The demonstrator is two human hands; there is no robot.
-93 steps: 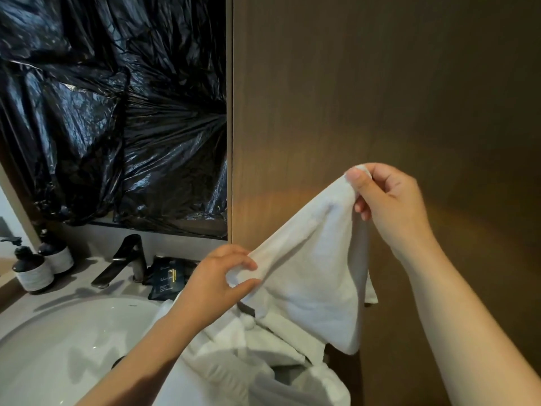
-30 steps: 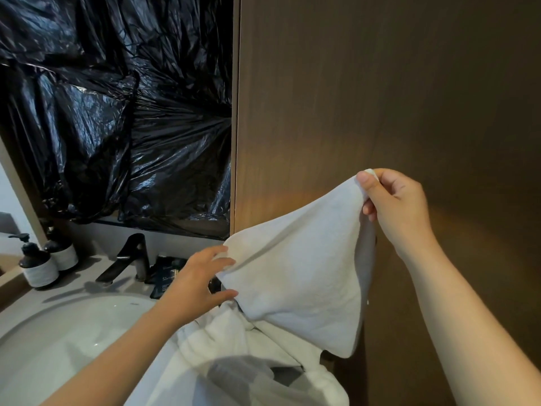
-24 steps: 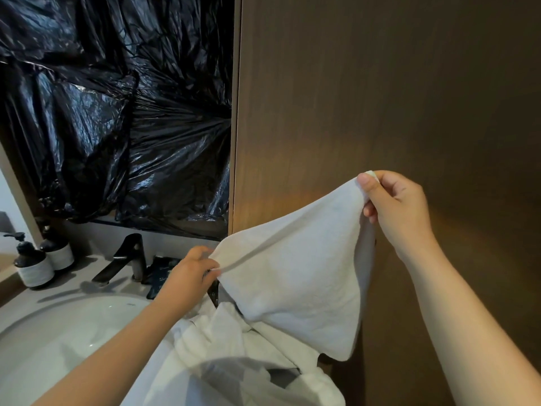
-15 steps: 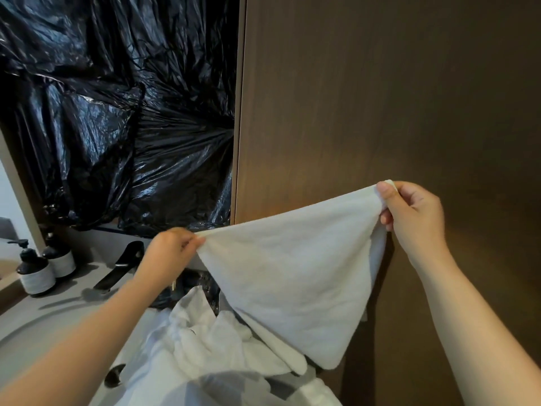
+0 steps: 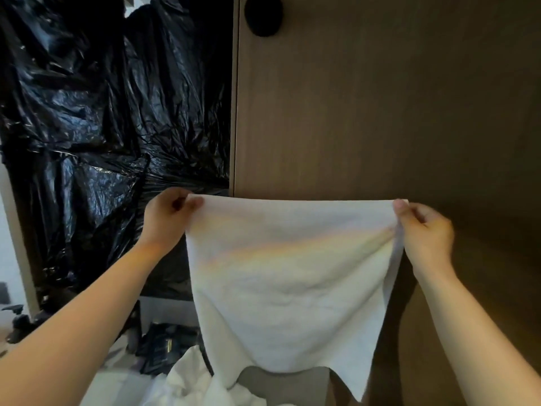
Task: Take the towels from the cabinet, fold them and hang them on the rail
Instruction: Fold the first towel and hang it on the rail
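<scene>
Pinching its top corners, left hand [image 5: 168, 219] and right hand [image 5: 424, 232] held the white terry towel [image 5: 289, 276] spread; either pinch slipping could have dropped the span between.

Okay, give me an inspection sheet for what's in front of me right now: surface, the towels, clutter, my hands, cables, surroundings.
Surface: pale vanity top, mostly hidden by the left arm and linen.
Job's things: white towel held up and spread out, top edge about level; heap of white towels lying below it; no rail in view.
Clutter: dark packet and pump bottle at the back of the top.
Grip: left hand pinches the top left corner of the white towel; right hand pinches the top right corner.
Cables: nothing seen.
Surroundings: black plastic sheeting on the left; wooden panel with a round black knob on the right.
</scene>
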